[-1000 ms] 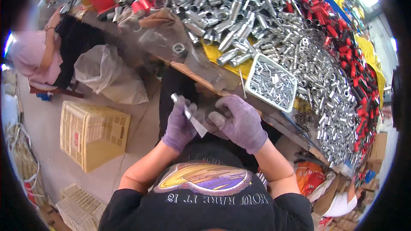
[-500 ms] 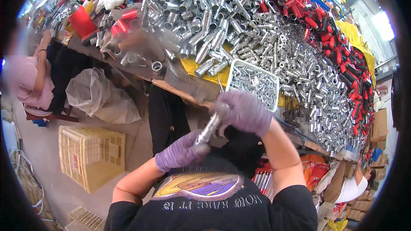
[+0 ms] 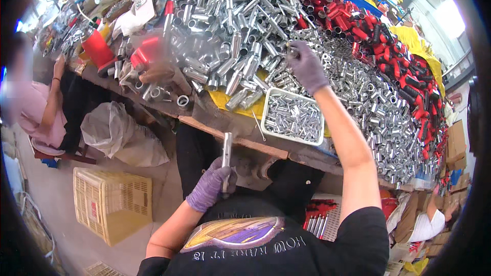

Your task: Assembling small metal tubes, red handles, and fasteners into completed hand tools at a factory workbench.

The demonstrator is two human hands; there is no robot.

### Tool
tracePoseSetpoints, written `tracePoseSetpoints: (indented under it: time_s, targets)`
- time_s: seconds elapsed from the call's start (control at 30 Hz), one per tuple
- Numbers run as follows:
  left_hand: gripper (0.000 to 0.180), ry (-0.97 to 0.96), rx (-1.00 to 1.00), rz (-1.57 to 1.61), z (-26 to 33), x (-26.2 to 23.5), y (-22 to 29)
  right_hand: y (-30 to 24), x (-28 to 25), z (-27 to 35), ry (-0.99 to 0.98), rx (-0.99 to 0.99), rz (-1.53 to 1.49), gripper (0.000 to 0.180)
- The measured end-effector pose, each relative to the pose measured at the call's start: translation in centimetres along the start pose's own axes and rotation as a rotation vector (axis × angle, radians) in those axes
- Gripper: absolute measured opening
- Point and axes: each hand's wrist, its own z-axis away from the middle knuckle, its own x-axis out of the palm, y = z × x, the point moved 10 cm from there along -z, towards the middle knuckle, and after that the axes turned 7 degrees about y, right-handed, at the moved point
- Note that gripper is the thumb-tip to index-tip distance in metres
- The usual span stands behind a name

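Note:
My left hand (image 3: 208,188), in a purple glove, is closed around a shiny metal tube (image 3: 227,149) held nearly upright in front of my shirt. Small holes show along the tube's side. My gloved right hand (image 3: 309,68) is stretched out over the heap of small metal fittings (image 3: 341,74). Its fingers are bent together at the heap's edge, and what they hold, if anything, is too small to make out. Below that forearm stands a white tray (image 3: 292,138) of thin metal pins (image 3: 296,115). Larger metal tubes (image 3: 230,53) are piled left of the right hand.
Red and black handles (image 3: 394,53) lie along the heap's far right. The wooden table edge (image 3: 232,135) runs before my knees. A yellow crate (image 3: 112,199) and a whitish sack (image 3: 123,133) stand on the floor at left. A person (image 3: 43,107) sits at the far left.
My right hand has left the tube and moved up and forward to the small fittings. My left hand has kept the tube and turned it more upright.

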Motion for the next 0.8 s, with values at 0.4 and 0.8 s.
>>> tracePoseSetpoints:
  time_s: [0.4,0.8]
  targets:
    - [0.038,-0.080,0.262,-0.700,-5.2,8.7,3.5,-8.4,-4.7,10.6,-0.458,0.238,-0.424,0.042]
    - [0.044,0.202,1.087,-1.266,-7.5,8.6,12.5,16.3,-1.3,-13.3,-0.575,-0.065,1.003,0.032]
